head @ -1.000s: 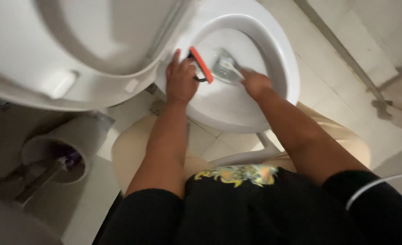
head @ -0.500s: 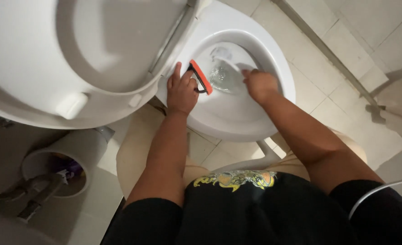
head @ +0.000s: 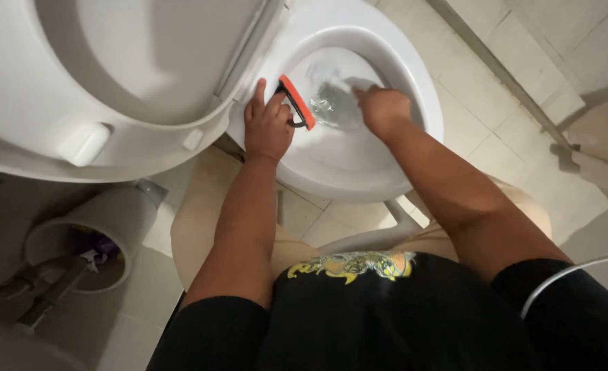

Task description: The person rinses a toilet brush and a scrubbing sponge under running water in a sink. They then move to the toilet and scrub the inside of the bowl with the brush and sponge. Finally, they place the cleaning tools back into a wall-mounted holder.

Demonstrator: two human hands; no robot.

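Nearest to me is my black shirt with its yellow print point(head: 350, 265), and beyond it my knees, pressed close against the front of the toilet bowl point(head: 338, 175), so there is little room to shift forward; to my left a white waste bin point(head: 87, 230) stands on the tiled floor point(head: 496, 130) just beside the bowl's base, hemming that side, while to my right the floor lies more open as far as a dark strip running diagonally along the wall; my left hand point(head: 268, 125) rests on the near-left part of the rim, fingers curled shut around the black handle of a scrub brush point(head: 297, 102) with an orange back; the brush sits right at the rim's inner edge, its long axis slanting from upper left to lower right, its orange back facing into the bowl; the raised seat and lid point(head: 122, 75) crowd in just left of that hand, touching or nearly touching my fingertips; my right hand point(head: 383, 108) reaches down inside the bowl beside the water point(head: 335, 103), knuckles up; I cannot tell whether its fingers grip anything, since they are hidden beneath the hand; farther on, the rim's far edge curves round.
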